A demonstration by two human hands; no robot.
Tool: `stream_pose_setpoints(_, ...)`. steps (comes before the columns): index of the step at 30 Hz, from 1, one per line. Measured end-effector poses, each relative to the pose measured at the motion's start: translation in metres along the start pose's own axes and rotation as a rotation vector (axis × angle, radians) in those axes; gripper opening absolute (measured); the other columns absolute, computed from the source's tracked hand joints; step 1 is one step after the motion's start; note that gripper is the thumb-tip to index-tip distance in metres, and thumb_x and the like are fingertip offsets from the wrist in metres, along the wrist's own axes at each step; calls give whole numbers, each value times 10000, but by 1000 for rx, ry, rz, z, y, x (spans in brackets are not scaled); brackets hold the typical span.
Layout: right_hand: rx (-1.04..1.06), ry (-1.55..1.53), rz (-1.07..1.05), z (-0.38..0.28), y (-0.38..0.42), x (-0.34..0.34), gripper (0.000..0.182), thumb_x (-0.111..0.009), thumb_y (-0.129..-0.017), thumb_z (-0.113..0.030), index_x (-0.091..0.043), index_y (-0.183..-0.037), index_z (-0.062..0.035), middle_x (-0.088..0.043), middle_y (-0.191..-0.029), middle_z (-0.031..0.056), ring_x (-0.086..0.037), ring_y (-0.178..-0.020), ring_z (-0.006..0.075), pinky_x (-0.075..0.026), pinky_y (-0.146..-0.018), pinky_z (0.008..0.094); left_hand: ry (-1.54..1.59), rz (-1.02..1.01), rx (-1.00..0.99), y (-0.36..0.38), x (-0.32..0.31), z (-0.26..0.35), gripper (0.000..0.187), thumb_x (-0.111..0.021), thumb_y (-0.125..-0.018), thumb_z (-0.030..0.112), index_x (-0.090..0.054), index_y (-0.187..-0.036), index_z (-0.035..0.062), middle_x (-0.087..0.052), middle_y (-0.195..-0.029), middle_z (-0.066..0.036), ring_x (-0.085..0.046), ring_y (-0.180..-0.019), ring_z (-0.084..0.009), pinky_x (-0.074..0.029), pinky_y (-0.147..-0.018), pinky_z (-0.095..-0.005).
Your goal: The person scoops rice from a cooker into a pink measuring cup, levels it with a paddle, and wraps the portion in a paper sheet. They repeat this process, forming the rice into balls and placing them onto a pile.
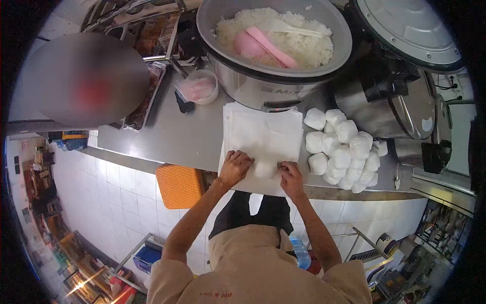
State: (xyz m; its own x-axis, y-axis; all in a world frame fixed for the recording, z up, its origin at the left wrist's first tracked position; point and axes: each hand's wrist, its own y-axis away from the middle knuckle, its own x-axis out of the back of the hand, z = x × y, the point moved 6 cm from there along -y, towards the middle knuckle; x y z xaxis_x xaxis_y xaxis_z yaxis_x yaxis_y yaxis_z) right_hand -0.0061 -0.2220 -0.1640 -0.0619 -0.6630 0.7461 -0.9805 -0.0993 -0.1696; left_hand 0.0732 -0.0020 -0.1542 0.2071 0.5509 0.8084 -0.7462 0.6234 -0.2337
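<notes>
A stack of white wrapping paper [263, 126] lies on the counter in front of me. On its top sheet, near the front edge, sits a pale rounded lump [266, 168], apparently rice, partly blurred by the paper. My left hand [236, 168] is closed at the lump's left, its fingers pinching the paper. On the right, my right hand [291, 180] also pinches the sheet, close beside the lump. White wrapped bundles [341, 157] are heaped right of the stack. Behind it stands a large rice cooker [223, 63] of cooked rice [298, 45], holding a pink scoop [273, 48] and a white paddle [298, 29].
A clear tub [200, 86] with something pink inside stands at the cooker's left. Further left is a tray [152, 96] beside a blurred area. A second cooker [369, 106] is behind the bundles. An orange stool [178, 186] stands below the counter edge.
</notes>
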Motion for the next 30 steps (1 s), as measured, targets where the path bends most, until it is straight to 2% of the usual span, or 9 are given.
stream_pose_setpoints(6,19,-44,-165,-26,-15,30,518,-647,-722,81,-652,-1229,-27,-576,-1159,133,-549,-1129,350,-464,-1011,461,-42,-207,-58,1,24,8,436,-731,-790,146,-675,-1222,135,-593,-1165,-21,-549,-1160,-219,-379,-1048,-493)
stream_pose_setpoints(8,44,-2,-160,-12,-9,19,483,-650,-727,80,-665,-1198,-27,-585,-1156,120,-553,-1126,346,-470,-1003,447,-38,-212,-72,4,11,-1,458,-723,-800,140,-664,-1254,142,-583,-1181,-17,-538,-1178,-219,-364,-1072,-504)
stream_pose_setpoints(11,21,-24,-121,-2,-8,11,397,-656,-731,78,-693,-1113,-25,-613,-1106,104,-571,-1096,337,-488,-964,430,-36,-160,-81,5,0,-8,379,-736,-777,117,-719,-1154,153,-590,-1144,-18,-546,-1132,-232,-387,-1025,-483)
stream_pose_setpoints(17,-123,-216,-105,18,-30,4,211,-661,-712,84,-711,-897,-6,-654,-953,107,-630,-938,325,-525,-832,414,195,-55,169,-16,-7,-14,126,-758,-700,63,-752,-808,129,-590,-963,-14,-544,-989,-254,-410,-874,-439)
stream_pose_setpoints(21,-273,-119,-307,19,-64,7,184,-669,-678,82,-697,-838,-4,-676,-915,138,-655,-938,318,-530,-790,395,191,-119,250,-35,-5,-12,132,-755,-686,43,-732,-789,123,-599,-922,-24,-553,-971,-268,-424,-860,-438)
stream_pose_setpoints(24,-477,-321,-370,31,-80,1,214,-684,-661,65,-698,-856,-21,-666,-896,148,-656,-936,313,-527,-772,405,182,-175,236,-40,-14,-21,178,-763,-676,29,-727,-828,115,-635,-940,-55,-576,-958,-293,-452,-847,-444)
stream_pose_setpoints(27,-403,-215,-253,21,-99,5,263,-686,-656,78,-709,-898,-22,-682,-866,119,-680,-817,325,-544,-699,373,187,-239,339,-46,-22,-28,249,-796,-653,39,-712,-876,111,-644,-937,-77,-593,-980,-303,-472,-846,-452)
stream_pose_setpoints(29,-196,35,-192,12,-106,1,256,-691,-659,79,-707,-892,-25,-690,-834,129,-698,-805,313,-546,-691,378,256,-255,527,-51,-22,-29,296,-811,-652,36,-693,-915,107,-652,-932,-87,-601,-1015,-321,-478,-864,-450)
stream_pose_setpoints(30,-148,70,-196,10,-104,0,251,-701,-660,75,-699,-890,-26,-690,-825,133,-702,-801,305,-545,-691,376,244,-235,511,-52,-19,-25,321,-819,-645,26,-678,-924,97,-653,-924,-95,-610,-996,-333,-485,-867,-457)
